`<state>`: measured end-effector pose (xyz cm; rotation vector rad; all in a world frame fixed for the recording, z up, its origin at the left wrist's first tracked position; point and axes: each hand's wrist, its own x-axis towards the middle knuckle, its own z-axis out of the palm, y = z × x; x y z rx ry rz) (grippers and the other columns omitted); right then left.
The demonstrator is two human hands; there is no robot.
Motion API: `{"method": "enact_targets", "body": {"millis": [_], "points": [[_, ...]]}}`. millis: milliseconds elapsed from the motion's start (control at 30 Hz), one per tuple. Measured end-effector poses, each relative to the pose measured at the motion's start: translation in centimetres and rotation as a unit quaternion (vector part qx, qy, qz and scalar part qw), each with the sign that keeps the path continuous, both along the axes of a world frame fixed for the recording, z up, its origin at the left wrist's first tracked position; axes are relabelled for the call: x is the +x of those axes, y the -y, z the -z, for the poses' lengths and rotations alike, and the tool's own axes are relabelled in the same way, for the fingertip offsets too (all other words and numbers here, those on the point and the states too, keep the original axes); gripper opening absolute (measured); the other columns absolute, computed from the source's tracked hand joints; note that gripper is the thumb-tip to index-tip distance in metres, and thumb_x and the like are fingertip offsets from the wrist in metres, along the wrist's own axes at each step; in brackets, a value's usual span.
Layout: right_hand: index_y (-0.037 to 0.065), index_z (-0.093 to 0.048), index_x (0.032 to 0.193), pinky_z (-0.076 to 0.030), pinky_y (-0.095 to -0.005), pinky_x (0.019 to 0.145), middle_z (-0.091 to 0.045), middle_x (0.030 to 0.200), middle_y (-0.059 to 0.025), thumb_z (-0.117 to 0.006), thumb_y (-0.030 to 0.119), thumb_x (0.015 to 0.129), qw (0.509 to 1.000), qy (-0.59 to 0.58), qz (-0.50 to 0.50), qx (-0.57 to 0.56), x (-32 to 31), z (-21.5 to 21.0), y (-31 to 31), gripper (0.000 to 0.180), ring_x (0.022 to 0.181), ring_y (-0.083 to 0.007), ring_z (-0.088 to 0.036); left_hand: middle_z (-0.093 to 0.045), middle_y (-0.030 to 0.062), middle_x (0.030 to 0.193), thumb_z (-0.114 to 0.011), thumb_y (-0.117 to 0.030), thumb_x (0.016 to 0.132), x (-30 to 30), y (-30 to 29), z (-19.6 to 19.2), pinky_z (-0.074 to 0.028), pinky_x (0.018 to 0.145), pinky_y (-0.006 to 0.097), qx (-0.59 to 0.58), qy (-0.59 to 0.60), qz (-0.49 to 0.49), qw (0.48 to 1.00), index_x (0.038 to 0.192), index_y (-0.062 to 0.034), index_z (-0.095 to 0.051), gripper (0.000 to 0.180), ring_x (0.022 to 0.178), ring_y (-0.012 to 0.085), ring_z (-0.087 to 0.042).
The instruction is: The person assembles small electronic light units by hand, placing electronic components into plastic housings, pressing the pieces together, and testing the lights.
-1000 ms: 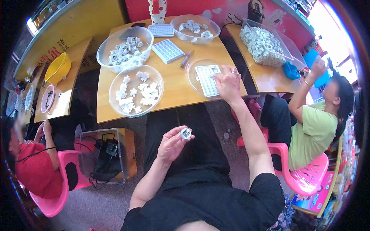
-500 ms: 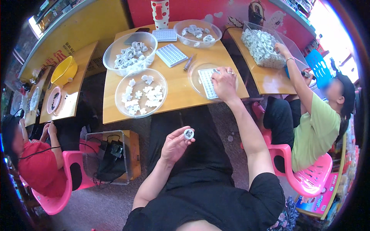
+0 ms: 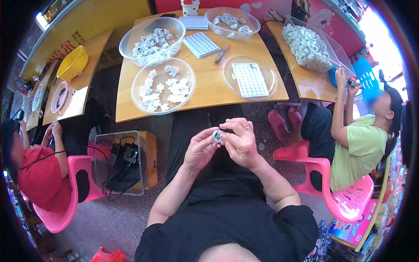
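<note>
Above my lap, my left hand (image 3: 201,148) pinches a small round white part (image 3: 217,136) with a dark and metallic middle. My right hand (image 3: 241,142) meets it from the other side, thumb and fingers closed at the part's edge. Whatever tiny piece may be between the right fingertips is hidden. Beyond the hands, at the table's front edge, a white gridded tray (image 3: 250,80) of small cells rests in a shallow clear round dish (image 3: 227,78). To its left is a clear bowl (image 3: 136,98) of white irregular pieces.
Further back stand a clear bowl (image 3: 126,48) of round white parts, a similar bowl (image 3: 209,17), two more gridded trays (image 3: 201,44) and a pen-like tool (image 3: 220,55). A person in red (image 3: 46,183) sits left; one in light green (image 3: 362,148) sits right, beside a clear bin (image 3: 345,56).
My right hand has come back from the gridded tray to the round part in my left hand. The person at right has drawn a hand out of the bin toward their other hand.
</note>
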<state>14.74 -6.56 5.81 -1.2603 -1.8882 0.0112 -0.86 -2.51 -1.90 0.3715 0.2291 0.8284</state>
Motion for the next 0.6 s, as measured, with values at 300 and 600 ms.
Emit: {"method": "enact_targets", "body": {"millis": [300,600], "points": [[0.006,-0.065,0.072,-0.040,-0.0372,0.080,-0.063,0.099,-0.0060,-0.071,0.000,0.061,0.998,0.000,0.005,-0.060,0.0,1.0,0.2,0.013,0.097,-0.0258,-0.056,-0.066,0.0108,0.107,-0.059,-0.005,0.090,0.1,0.4,0.5,-0.051,0.082,0.030,0.036,-0.025,-0.008,0.999,0.117,0.0016,-0.060,0.027,0.093,0.0162,-0.063],[0.006,-0.064,0.068,-0.041,-0.0348,0.080,-0.063,0.100,-0.0069,-0.069,-0.002,0.063,0.986,-0.076,-0.026,-0.146,0.5,1.8,-0.5,0.011,0.096,-0.0246,-0.055,-0.067,0.0104,0.104,-0.059,-0.005,0.090,0.2,0.3,0.9,-0.051,0.081,0.029,0.037,-0.032,-0.008,0.999,0.116,0.0020,-0.061,0.027,0.090,0.0154,-0.063]]}}
